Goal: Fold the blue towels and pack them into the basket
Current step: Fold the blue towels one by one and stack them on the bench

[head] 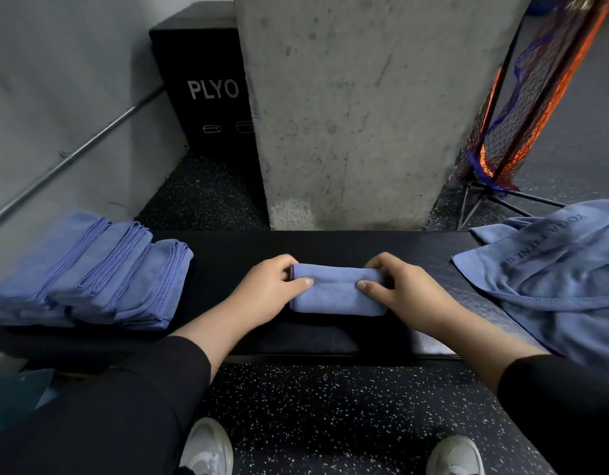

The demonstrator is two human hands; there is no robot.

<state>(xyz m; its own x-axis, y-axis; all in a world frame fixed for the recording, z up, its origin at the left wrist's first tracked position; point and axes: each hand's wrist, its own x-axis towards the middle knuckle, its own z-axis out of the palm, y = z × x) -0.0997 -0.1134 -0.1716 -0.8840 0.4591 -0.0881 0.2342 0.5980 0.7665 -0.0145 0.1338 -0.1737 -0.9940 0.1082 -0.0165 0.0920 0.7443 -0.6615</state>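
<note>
Folding well under way, packing not yet begun

Head view: both hands work on one small folded blue towel [337, 293] lying at the middle of the dark desk [330, 243]. The left hand [269, 289] grips its left end, thumb on top and fingers curled over the far edge; the right hand [395, 291] grips the right end the same way. On the left of the desk stand three stacks of folded towels [90, 272], side by side and touching. On the right lies a heap of unfolded towels [553, 272], so several folds seem left. No basket shows in this view, so, judging by that, all the packing remains to do.
</note>
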